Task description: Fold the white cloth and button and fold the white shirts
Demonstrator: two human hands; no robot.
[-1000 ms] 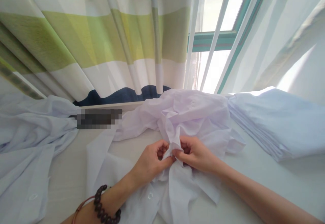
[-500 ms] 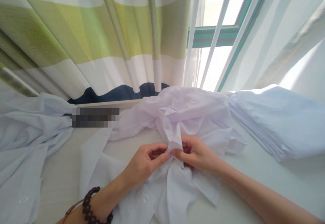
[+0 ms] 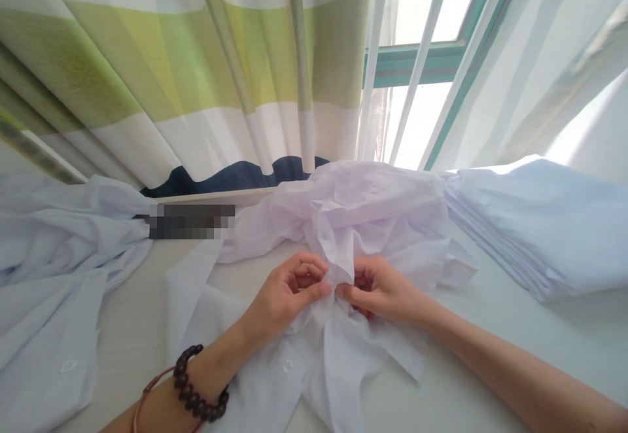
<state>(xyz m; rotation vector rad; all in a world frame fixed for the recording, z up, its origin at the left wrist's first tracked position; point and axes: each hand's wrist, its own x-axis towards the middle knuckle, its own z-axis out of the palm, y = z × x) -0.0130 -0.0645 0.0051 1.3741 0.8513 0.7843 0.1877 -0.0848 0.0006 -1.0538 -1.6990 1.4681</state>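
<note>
A crumpled white shirt [image 3: 387, 191] lies spread in front of me, with a small white button on its lower front. My left hand [image 3: 287, 289] pinches the gathered fabric at the shirt's middle between thumb and fingers. Close beside it, my right hand [image 3: 385, 289] grips the same gathered strip, its fingertips partly hidden behind the cloth. The two thumbs almost meet there; whether a button is between them cannot be made out. A dark bead bracelet and a thin reddish-brown band circle my left wrist.
Another loose white garment [image 3: 53, 276] with a button lies at the left. A stack of folded white cloth [image 3: 544, 224] sits at the right. A pixelated dark patch [image 3: 191, 222] is behind. Beyond hang a green-and-white curtain [image 3: 265, 53] and white bars [image 3: 417, 67] before a window.
Both hands stay at the same strip of the shirt. My left fingers have loosened and shifted slightly, and the view has moved a little.
</note>
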